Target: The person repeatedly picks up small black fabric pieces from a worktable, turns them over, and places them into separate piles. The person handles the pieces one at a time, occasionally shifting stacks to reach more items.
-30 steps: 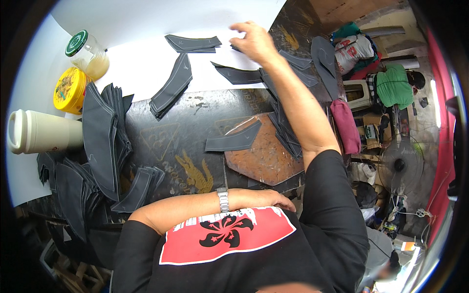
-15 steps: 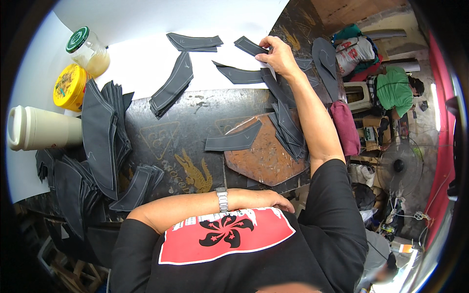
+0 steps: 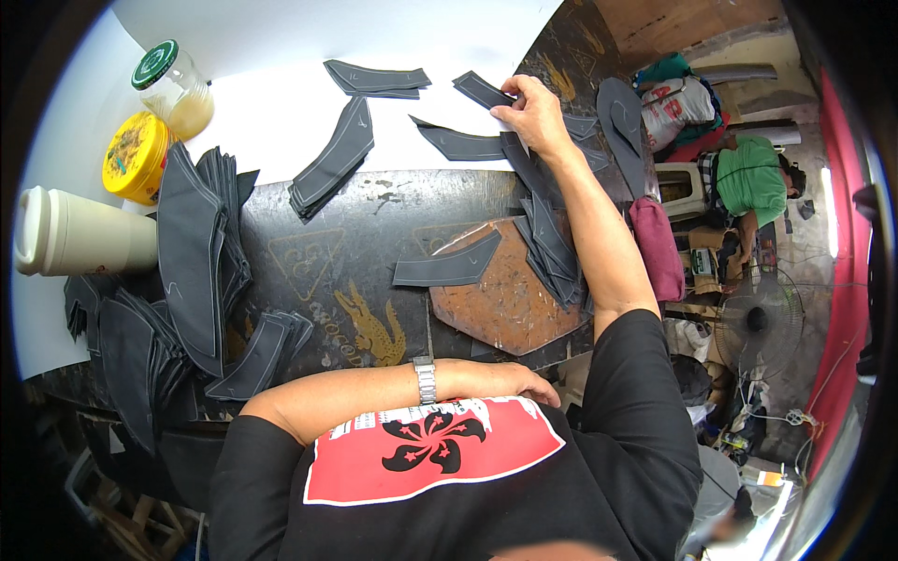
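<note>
At the far right of the white sheet, my right hand (image 3: 534, 116) pinches the end of a dark grey curved cut piece (image 3: 482, 91) between thumb and fingers. Just left of it lie another cut piece (image 3: 456, 142) and a small stack of pieces (image 3: 379, 79). Beneath my right forearm, several narrow pieces (image 3: 552, 245) overlap on a brown board (image 3: 505, 304). A single curved piece (image 3: 449, 265) rests partly across that board. My left forearm, wearing a metal watch, lies along the near table edge; the fingers of my left hand (image 3: 524, 380) are mostly hidden.
Thick stacks of dark pieces (image 3: 192, 262) stand at the left, beside a pale tumbler (image 3: 89, 234), a yellow tub (image 3: 131, 161) and a green-lidded jar (image 3: 178, 93). A maroon pouch (image 3: 657, 248) sits at the table's right edge. Beyond are a fan (image 3: 760, 318) and a person in green (image 3: 753, 178).
The view has shifted very slightly. My right hand keeps its pinch on the same cut piece, and my left arm stays where it was.
</note>
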A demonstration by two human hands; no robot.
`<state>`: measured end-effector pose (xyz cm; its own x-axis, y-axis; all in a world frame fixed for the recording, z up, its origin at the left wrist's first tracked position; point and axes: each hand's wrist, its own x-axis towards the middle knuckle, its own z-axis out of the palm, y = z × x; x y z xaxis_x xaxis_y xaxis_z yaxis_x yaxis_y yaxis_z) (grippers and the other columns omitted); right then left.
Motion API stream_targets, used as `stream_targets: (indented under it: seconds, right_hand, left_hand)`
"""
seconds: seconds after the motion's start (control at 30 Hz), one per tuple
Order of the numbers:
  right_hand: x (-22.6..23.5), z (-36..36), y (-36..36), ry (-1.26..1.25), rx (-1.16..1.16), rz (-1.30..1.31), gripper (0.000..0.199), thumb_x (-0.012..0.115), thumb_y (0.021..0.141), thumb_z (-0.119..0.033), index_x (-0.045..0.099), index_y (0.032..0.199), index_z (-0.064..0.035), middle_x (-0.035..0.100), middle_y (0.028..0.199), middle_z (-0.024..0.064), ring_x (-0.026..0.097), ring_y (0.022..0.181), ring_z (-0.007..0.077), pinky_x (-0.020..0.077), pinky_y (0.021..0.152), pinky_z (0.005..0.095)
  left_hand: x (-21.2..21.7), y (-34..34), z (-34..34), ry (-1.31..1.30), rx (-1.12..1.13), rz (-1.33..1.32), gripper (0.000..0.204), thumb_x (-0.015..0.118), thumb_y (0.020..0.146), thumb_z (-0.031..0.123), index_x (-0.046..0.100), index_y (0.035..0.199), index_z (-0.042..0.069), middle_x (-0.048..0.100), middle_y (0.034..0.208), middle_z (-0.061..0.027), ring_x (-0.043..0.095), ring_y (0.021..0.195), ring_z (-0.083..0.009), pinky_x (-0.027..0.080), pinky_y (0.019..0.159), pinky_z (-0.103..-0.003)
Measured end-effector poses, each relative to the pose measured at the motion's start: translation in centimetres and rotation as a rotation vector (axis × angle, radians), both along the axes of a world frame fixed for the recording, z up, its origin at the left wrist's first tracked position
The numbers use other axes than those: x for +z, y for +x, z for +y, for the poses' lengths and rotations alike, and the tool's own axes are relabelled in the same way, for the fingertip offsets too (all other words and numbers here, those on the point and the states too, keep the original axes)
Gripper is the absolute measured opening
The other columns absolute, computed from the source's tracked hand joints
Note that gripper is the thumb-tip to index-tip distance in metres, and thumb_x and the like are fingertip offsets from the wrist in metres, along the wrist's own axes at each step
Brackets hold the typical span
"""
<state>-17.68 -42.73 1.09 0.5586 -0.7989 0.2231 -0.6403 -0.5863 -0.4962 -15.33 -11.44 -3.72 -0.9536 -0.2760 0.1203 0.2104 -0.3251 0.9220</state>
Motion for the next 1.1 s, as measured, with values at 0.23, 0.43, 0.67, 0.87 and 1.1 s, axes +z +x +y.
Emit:
stream_targets:
  seconds: [0.23, 0.43, 0.67, 0.87, 1.1]
  right_hand:
    - [-0.3, 0.2, -0.1, 0.0, 0.007, -0.035, 0.038, 0.081, 0.074, -0.01, 0.067, 0.108, 0.0007, 0.064, 0.098, 0.0134, 0.062, 0.076, 0.0203, 0.0524, 0.073, 0.0344]
    - [-0.4, 0.3, -0.3, -0.027, -0.011, -0.033, 0.035, 0.082, 0.073, -0.01, 0.067, 0.103, 0.0002, 0.062, 0.093, 0.0113, 0.06, 0.074, 0.0182, 0.0521, 0.071, 0.0332]
    - [-0.6, 0.0, -0.1, -0.057, -0.01, -0.087, 0.025, 0.079, 0.073, -0.006, 0.063, 0.092, -0.0017, 0.058, 0.091, 0.0074, 0.059, 0.071, 0.0161, 0.0516, 0.069, 0.0314]
    - [0.3, -1.2, -0.6, 0.064, 0.032, -0.169, 0.012, 0.073, 0.081, -0.001, 0.066, 0.09, -0.0022, 0.064, 0.078, 0.0023, 0.058, 0.071, 0.0099, 0.0491, 0.066, 0.0267]
    - [3.1, -3.1, -1.0, 0.214, -0.062, -0.454, 0.016, 0.072, 0.086, -0.001, 0.074, 0.101, -0.0025, 0.064, 0.076, -0.0021, 0.052, 0.06, 0.0044, 0.0434, 0.053, 0.0198]
  left_hand:
    - [0.0, -0.2, 0.0, 0.033, 0.003, -0.01, 0.048, 0.057, 0.092, -0.001, 0.054, 0.139, 0.007, 0.056, 0.135, -0.0129, 0.053, 0.125, -0.022, 0.044, 0.107, -0.035]
    - [0.0, -0.2, 0.0, 0.029, 0.007, 0.004, 0.047, 0.057, 0.092, 0.0, 0.055, 0.138, 0.007, 0.057, 0.133, -0.0141, 0.054, 0.125, -0.0226, 0.045, 0.106, -0.035]
    - [-0.1, -0.1, -0.1, -0.009, 0.017, 0.019, 0.047, 0.058, 0.092, 0.001, 0.055, 0.138, 0.008, 0.058, 0.133, -0.0145, 0.054, 0.126, -0.0229, 0.045, 0.106, -0.036]
    - [-0.3, -0.4, -0.1, -0.012, 0.016, 0.015, 0.05, 0.063, 0.089, 0.003, 0.055, 0.138, 0.009, 0.058, 0.133, -0.0139, 0.054, 0.127, -0.0231, 0.045, 0.105, -0.036]
    - [0.0, -0.2, -0.3, -0.006, 0.004, 0.018, 0.051, 0.063, 0.089, 0.003, 0.055, 0.138, 0.009, 0.058, 0.133, -0.0132, 0.054, 0.127, -0.0224, 0.045, 0.105, -0.035]
